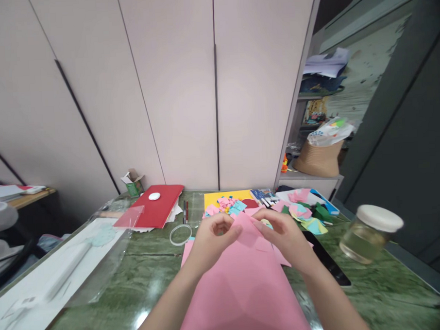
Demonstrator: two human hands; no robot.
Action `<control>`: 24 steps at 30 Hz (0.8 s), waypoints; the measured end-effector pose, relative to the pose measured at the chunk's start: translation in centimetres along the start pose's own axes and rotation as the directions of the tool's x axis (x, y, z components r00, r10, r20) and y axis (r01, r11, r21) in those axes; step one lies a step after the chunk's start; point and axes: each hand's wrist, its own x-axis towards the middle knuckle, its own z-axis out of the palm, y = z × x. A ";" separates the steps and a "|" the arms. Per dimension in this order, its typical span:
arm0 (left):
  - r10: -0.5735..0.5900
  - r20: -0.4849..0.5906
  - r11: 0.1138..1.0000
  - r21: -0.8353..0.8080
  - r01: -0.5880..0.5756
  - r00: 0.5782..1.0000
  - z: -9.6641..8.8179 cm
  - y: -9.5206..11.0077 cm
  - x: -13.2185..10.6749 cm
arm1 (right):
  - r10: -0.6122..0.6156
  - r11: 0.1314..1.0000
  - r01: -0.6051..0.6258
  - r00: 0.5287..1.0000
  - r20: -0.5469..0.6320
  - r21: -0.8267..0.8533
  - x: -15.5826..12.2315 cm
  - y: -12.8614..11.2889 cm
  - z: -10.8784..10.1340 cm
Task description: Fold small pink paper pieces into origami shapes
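Note:
Between my two hands, above the table's middle, is a small pink piece of paper (246, 232). My left hand (217, 235) pinches its left edge between thumb and fingers. On the other side, my right hand (281, 230) has its thumb and fingertips closed on the right edge. A large pink sheet of paper (243, 290) lies below both hands and reaches toward me. Just beyond the hands, small pink, blue and yellow paper pieces (227, 203) are heaped on a yellow sheet (211, 199).
Left of my hands lie a clear ring (180, 234), pens (186, 211), a red folder (160, 211) and a white glue gun (67, 274) on a white board. To the right are a dark tablet (328, 262), a lidded jar (369, 234) and coloured paper scraps (309, 214). Cabinet doors (173, 89) stand behind.

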 end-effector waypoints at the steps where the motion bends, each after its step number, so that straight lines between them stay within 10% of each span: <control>1: 0.019 -0.002 0.999 0.047 -0.019 1.000 0.1 0.0 -0.1 | 0.007 0.999 -0.008 1.000 -0.005 -0.032 0.0 0.0 0.2; 6: 0.077 -0.022 0.981 0.180 -0.072 0.997 0.2 0.0 -0.3 | 0.048 0.989 -0.052 0.998 -0.031 -0.136 0.1 0.0 0.7; 24: -0.039 -0.008 0.981 -0.192 0.037 0.999 0.3 -0.8 0.0 | 0.030 0.992 -0.040 0.996 -0.085 -0.118 0.0 1.0 0.8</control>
